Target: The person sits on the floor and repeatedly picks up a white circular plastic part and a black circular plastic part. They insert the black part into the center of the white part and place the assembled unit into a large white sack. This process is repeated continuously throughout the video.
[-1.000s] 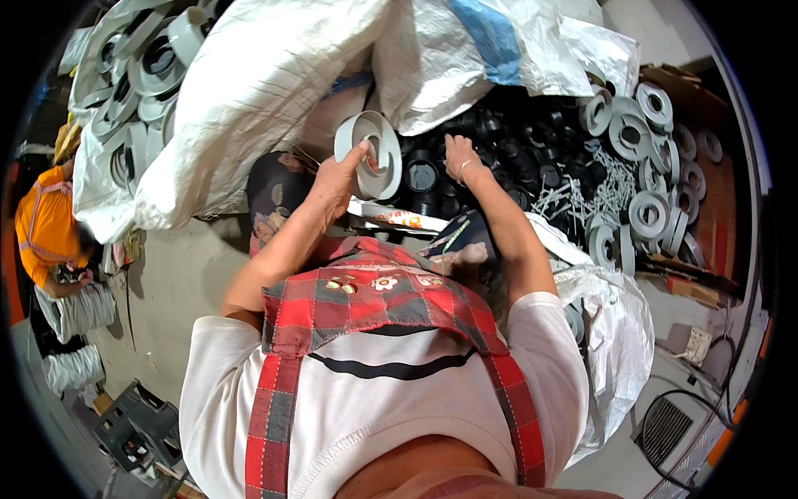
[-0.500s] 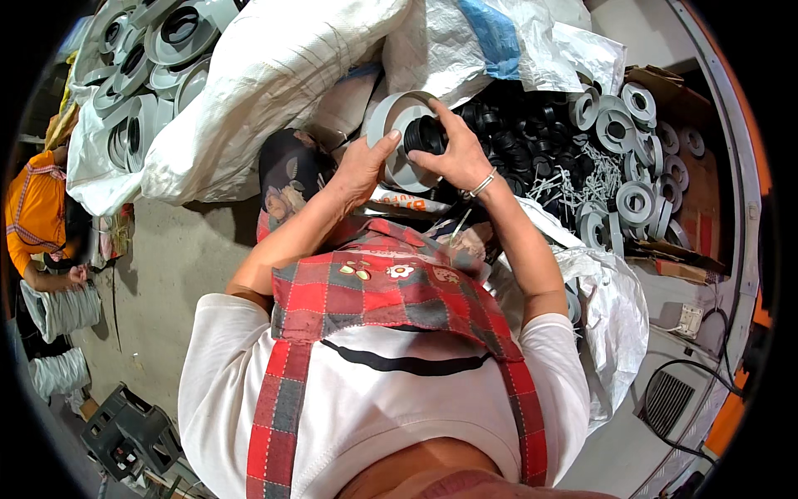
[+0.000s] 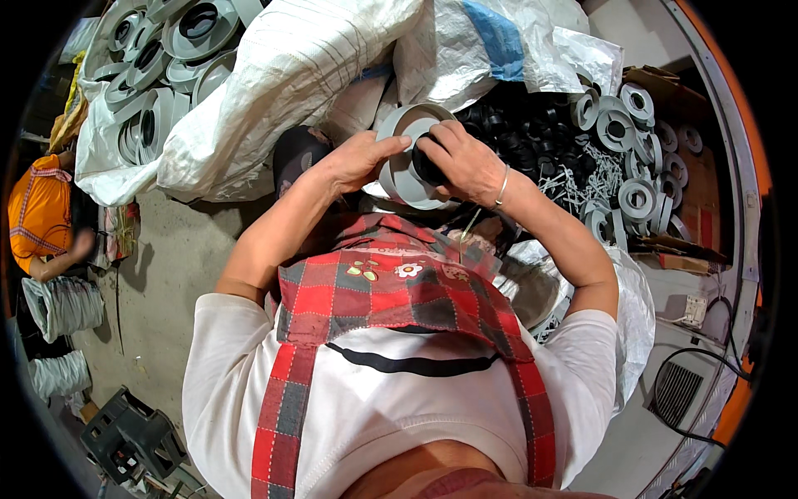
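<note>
My left hand grips the rim of a round grey plastic flange above my lap, its thumb lying over the edge. Against the middle of this piece, a black ribbed rubber sleeve is clasped by my right hand, whose curled fingers cover part of it. How deep the sleeve sits in the flange is hidden. Just beyond my right hand lies a heap of similar black rubber sleeves, with small pale plastic strips scattered beside it.
Grey rings fill a cardboard box at right. A large white woven sack lies ahead; grey flanges with black inserts are piled at upper left. A person in orange is at far left, above a dark plastic stool.
My right hand has turned over the black sleeve, its fingers now curled across it, and my right elbow has swung outward. The flange has shifted slightly right and toward me.
</note>
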`<state>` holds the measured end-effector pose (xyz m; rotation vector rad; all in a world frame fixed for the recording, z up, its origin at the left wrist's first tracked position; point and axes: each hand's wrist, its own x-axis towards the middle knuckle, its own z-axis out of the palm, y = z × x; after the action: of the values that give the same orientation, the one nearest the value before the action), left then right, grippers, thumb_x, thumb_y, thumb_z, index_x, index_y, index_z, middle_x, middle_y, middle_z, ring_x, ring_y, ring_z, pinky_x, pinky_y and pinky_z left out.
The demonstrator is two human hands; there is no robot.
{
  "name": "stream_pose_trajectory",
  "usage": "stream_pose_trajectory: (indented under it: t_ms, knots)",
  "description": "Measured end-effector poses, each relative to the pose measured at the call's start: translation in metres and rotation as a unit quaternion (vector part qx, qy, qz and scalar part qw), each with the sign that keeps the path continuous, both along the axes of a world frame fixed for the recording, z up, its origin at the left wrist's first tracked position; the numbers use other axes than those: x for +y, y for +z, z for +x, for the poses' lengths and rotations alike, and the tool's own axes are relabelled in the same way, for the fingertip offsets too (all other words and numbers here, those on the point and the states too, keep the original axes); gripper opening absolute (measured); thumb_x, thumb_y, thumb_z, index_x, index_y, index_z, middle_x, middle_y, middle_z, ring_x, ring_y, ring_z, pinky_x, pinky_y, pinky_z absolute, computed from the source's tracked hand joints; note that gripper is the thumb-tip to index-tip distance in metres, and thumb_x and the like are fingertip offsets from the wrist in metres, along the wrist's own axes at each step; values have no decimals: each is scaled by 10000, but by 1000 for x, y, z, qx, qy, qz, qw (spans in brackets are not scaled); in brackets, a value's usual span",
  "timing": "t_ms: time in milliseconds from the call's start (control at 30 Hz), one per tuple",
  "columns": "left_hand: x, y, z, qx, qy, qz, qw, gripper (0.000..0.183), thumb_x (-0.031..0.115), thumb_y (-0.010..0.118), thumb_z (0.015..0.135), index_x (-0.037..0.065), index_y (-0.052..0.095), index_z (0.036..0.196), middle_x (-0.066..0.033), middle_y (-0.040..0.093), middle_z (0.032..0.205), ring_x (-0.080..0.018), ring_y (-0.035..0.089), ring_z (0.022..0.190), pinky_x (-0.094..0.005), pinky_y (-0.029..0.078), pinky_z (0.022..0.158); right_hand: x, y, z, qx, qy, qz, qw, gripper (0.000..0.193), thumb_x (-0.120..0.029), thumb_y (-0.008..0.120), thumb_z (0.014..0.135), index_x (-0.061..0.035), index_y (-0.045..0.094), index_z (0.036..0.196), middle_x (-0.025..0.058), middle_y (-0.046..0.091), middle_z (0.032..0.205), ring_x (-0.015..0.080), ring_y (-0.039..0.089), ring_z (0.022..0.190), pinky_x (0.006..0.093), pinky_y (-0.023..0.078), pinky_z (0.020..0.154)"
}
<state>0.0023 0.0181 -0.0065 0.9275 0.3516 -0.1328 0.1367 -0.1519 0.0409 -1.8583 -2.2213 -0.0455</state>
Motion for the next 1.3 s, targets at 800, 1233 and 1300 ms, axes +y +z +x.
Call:
stream_pose_trajectory:
  t_ms: [800,1233,1300]
  knots:
    - [-30,19,6,-90,88,221,967,327,258,628,863,7,557,1060,-2,583,861,-76,523,737,-244,446,636,-4,-50,21,661,-272,-86,694,669,-338,736,740,17,459,1235,59,601,744,81,512,545,211,417,490]
    - [38,155,44,-69,11,654,753,445,171,573,861,-49,476,1235,-196,601,1039,-289,587,925,-327,461,856,-20,-32,13,580,-229,-104,775,516,-422,468,928,24,478,1187,117,614,913,167,602,774,278,493,647]
    - [72,197,50,-151,130,838,508,428,149,551,879,-55,467,1245,-199,555,1111,-294,540,996,-338,429,890,-36,-63,43,379,-237,-29,894,476,-354,513,903,28,478,1186,207,570,1009,312,562,942,363,450,844]
